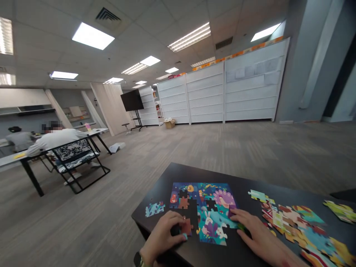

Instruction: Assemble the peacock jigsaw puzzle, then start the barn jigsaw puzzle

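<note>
jigsaw part built, both hands at work on it

the sea-themed puzzle (215, 218) lies flat on the dark table (185, 171), in front of the person and between the two hands. its upper and right parts are joined; dark gaps run through the left and middle.

left hand (164, 230): thumb and fingers curved and apart, at a reddish-brown piece (188, 227) by the lower left gap. cannot tell if it is pinched or only touched. right hand (249, 224): fingers bent at the puzzle's right edge, a green bit (240, 226) showing under them; grip there is unclear.

another brown piece (183, 203) sits in the upper left gap. joined blue coral pieces (155, 209) lie apart at left; a mixed heap (303, 222) spreads at right.

step looks like mid-assembly, placing or adjusting pieces. next move probably calls for turning the brown piece until its tabs match the gap, then pressing it flat while the right hand steadies the joined part.
</note>
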### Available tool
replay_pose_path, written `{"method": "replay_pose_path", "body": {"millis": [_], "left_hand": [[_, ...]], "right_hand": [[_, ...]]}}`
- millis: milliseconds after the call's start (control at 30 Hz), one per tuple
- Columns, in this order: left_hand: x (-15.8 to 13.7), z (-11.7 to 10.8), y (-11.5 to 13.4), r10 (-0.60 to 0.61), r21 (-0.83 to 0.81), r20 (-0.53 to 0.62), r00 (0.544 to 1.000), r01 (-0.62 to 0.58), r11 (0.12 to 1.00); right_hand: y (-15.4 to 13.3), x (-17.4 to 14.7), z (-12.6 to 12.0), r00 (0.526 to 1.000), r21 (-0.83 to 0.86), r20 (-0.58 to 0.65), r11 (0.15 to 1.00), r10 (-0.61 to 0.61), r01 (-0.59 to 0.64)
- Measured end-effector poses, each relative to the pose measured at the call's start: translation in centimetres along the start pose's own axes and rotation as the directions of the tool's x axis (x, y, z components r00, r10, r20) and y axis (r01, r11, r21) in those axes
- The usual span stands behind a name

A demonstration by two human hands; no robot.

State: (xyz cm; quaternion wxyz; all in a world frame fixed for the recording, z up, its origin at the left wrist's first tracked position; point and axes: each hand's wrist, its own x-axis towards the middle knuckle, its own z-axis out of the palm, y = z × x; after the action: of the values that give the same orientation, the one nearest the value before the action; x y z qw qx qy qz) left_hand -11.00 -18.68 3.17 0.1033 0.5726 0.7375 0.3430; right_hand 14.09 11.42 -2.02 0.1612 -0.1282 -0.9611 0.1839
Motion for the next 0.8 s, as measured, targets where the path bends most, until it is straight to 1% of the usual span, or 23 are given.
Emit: {"method": "replay_pose_path", "body": {"millis": [100, 200, 300, 400, 533, 633, 733, 800], "left_hand": [[1.0, 0.1, -1.0, 0.018, 0.018, -0.046, 0.999, -0.017, 1.0], [1.6, 0.2, -1.5, 0.04, 0.039, -0.061, 0.997, -0.037, 0.999], [1.9, 0.4, -1.4, 0.049, 0.064, -0.067, 0.997, -0.044, 0.997], [2.0, 0.5, -1.1, 0.03, 0.1, -0.086, 0.996, -0.021, 0.995], [1.7, 0.7, 0.1, -0.033, 0.161, -0.111, 0.993, 0.051, 0.986], [0.9, 0.8, 1.6, -0.071, 0.203, -0.099, 0.993, 0.09, 0.975], [-0.1, 1.4, 3.3, -0.166, 0.277, -0.015, 0.986, 0.164, 0.947], [-0.5, 2.1, 4.2, -0.261, 0.33, 0.041, 0.964, 0.234, 0.915]], "right_hand": [[0.0, -0.1, 0.0, 1.0, 0.005, -0.003, 1.0, 0.01, -0.01], [-0.2, 0.0, -0.3, 1.0, 0.016, 0.01, 1.0, 0.02, -0.02], [-0.4, 0.0, -0.5, 1.0, 0.021, 0.022, 1.0, 0.022, -0.022], [-0.3, 0.0, -0.4, 0.999, 0.024, 0.033, 0.999, 0.027, -0.028], [-0.1, -0.1, 0.0, 1.0, 0.039, -0.004, 0.999, 0.027, -0.027], [-0.2, -0.1, -0.1, 1.0, 0.027, 0.001, 0.999, 0.022, -0.022], [-0.3, 0.1, -0.2, 0.999, 0.008, 0.024, 0.999, 0.037, -0.037], [-0.2, 0.2, -0.2, 0.999, 0.007, 0.025, 0.999, 0.046, -0.046]]}}
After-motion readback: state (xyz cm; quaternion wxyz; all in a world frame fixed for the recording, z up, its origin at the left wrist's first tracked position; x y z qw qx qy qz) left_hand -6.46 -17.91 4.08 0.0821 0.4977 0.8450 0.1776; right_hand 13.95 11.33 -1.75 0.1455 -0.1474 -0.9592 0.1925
